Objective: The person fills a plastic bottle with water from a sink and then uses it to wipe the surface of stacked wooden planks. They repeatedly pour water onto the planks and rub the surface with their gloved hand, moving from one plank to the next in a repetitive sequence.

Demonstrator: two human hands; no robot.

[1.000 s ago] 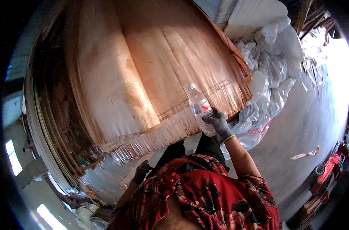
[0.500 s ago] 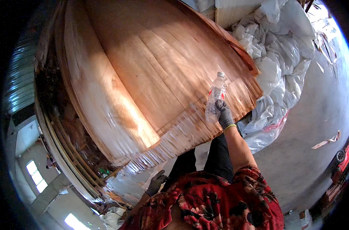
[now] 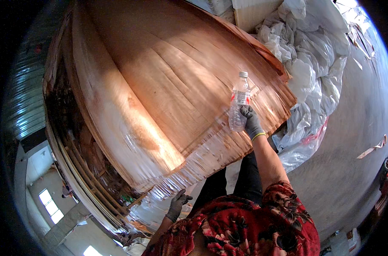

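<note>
My right hand [image 3: 251, 121], in a grey glove with a yellow cuff edge, is closed around the lower part of a clear plastic bottle [image 3: 237, 112]. The bottle stands about upright, with a whitish cap and a red-and-white label. It is over the near right part of a big stack of thin wood veneer sheets [image 3: 160, 85]; whether it touches the sheets I cannot tell. My left hand [image 3: 177, 205], also grey-gloved, hangs low beside my body near the stack's front edge, fingers apart and nothing in them.
Crumpled translucent plastic sheeting [image 3: 313, 81] is heaped along the stack's right side. Long wooden strips [image 3: 81, 175] and dark debris lie at its left. A loose veneer scrap [image 3: 372, 147] is on the grey floor [image 3: 330, 170], with a red vehicle [image 3: 386, 175] at the far right.
The bottle has risen slightly in the picture and stands straighter, still in my right hand. My left hand shows a little further right with its fingers pointing out. The whole view has shifted slightly.
</note>
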